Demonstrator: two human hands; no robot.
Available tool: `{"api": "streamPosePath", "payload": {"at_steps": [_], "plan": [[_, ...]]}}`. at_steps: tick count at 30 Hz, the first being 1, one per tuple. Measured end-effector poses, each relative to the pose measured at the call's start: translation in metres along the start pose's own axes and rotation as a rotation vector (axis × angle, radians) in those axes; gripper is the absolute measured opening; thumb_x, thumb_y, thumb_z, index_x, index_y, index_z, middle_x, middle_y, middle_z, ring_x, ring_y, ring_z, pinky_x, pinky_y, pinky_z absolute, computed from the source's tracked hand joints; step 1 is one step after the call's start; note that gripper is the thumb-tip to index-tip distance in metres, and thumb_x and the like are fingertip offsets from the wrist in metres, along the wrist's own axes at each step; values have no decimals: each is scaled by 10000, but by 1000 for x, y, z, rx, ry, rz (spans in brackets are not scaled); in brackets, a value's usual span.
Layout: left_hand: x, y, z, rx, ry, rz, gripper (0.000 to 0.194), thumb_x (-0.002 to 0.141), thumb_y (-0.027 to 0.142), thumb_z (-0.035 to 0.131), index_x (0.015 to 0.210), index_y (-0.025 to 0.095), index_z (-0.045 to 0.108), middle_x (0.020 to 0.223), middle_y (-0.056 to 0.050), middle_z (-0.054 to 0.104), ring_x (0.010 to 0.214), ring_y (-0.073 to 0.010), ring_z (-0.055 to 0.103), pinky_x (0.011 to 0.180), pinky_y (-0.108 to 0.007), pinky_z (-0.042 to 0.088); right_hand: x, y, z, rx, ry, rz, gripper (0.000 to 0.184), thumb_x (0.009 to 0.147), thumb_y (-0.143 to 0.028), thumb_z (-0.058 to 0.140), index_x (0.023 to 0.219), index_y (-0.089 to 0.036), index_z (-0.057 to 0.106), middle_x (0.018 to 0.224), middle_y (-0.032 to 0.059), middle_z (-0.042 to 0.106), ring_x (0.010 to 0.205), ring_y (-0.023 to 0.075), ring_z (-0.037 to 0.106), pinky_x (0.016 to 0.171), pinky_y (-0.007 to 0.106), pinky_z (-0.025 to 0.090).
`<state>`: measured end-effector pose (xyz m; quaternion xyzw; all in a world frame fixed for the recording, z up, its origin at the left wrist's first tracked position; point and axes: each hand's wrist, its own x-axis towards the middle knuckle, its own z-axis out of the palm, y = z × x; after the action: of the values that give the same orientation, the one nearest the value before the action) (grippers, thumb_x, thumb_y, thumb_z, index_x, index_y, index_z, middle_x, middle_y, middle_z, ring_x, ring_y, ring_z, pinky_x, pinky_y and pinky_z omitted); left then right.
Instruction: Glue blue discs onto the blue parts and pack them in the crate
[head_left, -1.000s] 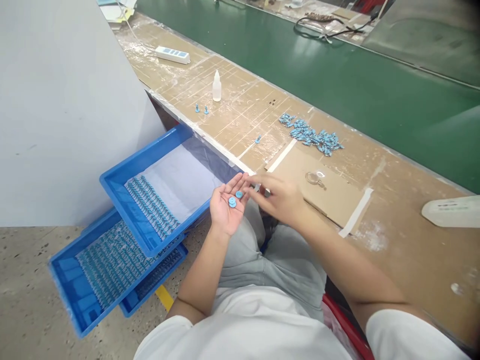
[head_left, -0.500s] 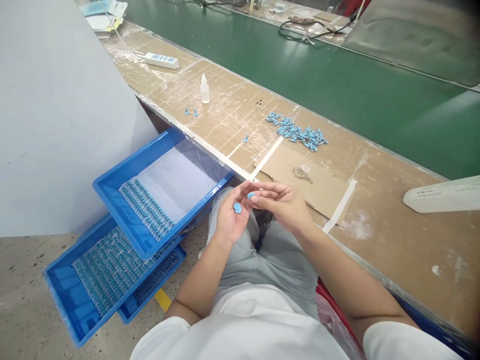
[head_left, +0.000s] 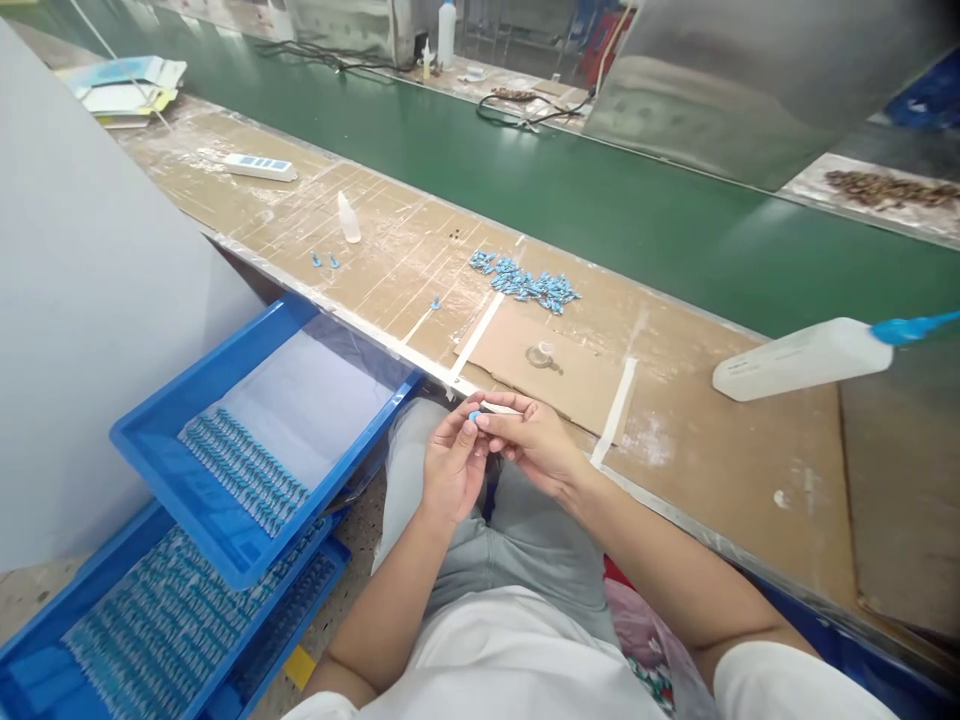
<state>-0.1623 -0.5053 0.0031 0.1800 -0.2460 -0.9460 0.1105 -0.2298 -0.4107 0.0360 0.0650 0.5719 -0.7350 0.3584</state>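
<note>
A small round blue disc is pinched between the fingertips of both hands, just off the table's front edge and above my lap. My left hand is closed, thumb and fingers meeting at the disc. From the other side my right hand touches the same disc with its thumb and fingertips. Anything else lying in the left palm is hidden by curled fingers. Ahead on the table lies a heap of small blue pieces. A small clear round dish rests on a flat cardboard sheet nearer to me.
Blue trays holding rows of small blue pieces are stacked at the left. A white dropper bottle and a power strip stand farther back. On the right lies a large bottle with a blue nozzle. A green belt runs behind.
My left hand has closed from an open palm that held blue discs. Both hands now meet at one disc. The camera view has shifted, so the table appears farther left and lower.
</note>
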Motion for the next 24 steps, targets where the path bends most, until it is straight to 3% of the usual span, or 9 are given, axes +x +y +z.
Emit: {"api": "streamPosePath", "payload": {"at_steps": [3, 7, 10, 12, 13, 16, 19, 24], "plan": [[2, -4, 5, -11, -15, 2, 241, 726, 306, 812, 938, 222, 732, 1101, -30, 714, 611, -64, 556, 652, -268, 506, -4, -2, -3, -125, 32, -128, 467, 561, -340, 913, 948, -214, 685, 681, 21, 732, 482, 139, 634, 366, 205, 414], [5, -7, 4, -89, 3, -58, 223, 729, 263, 814, 924, 205, 724, 924, -10, 703, 687, -59, 582, 618, -184, 469, -11, -14, -12, -356, 92, -308, 427, 556, -408, 904, 882, -225, 698, 717, 35, 734, 492, 164, 619, 428, 291, 487], [7, -6, 0, -141, 33, -92, 222, 737, 226, 808, 942, 192, 730, 938, -13, 695, 777, -50, 617, 630, -133, 464, 6, -38, -37, -611, 370, -579, 309, 710, -508, 780, 802, -218, 722, 699, 46, 716, 519, 164, 602, 488, 307, 485], [8, -6, -3, -144, 55, -103, 228, 739, 203, 804, 956, 192, 734, 971, -16, 701, 795, -47, 635, 664, -128, 487, 35, -58, -65, -815, 608, -750, 317, 789, -519, 691, 840, -208, 731, 745, 59, 725, 610, 186, 633, 607, 327, 510], [9, -7, -4, -142, 67, -108, 231, 738, 194, 803, 959, 191, 736, 982, -19, 706, 800, -48, 644, 675, -127, 497, 54, -68, -80, -918, 666, -776, 322, 816, -508, 656, 881, -202, 734, 799, 65, 736, 641, 190, 639, 662, 337, 514], [8, -9, -5, -129, 84, -123, 219, 745, 178, 793, 958, 186, 742, 1000, -32, 724, 806, -59, 668, 687, -131, 523, 113, -89, -119, -1158, 687, -704, 286, 836, -425, 622, 946, -187, 736, 917, 79, 748, 691, 200, 645, 774, 358, 496], [7, -11, -4, -109, 94, -135, 197, 756, 159, 778, 949, 176, 745, 1007, -44, 738, 811, -72, 687, 720, -148, 551, 156, -98, -141, -1292, 660, -658, 244, 827, -342, 627, 988, -191, 732, 981, 83, 744, 798, 221, 656, 814, 356, 482], [7, -11, -3, -81, 136, -128, 193, 752, 142, 774, 943, 156, 743, 1003, -56, 750, 812, -81, 705, 785, -171, 569, 178, -104, -152, -1350, 607, -586, 176, 815, -301, 649, 918, -190, 739, 935, 82, 749, 811, 227, 660, 785, 350, 487]]}}
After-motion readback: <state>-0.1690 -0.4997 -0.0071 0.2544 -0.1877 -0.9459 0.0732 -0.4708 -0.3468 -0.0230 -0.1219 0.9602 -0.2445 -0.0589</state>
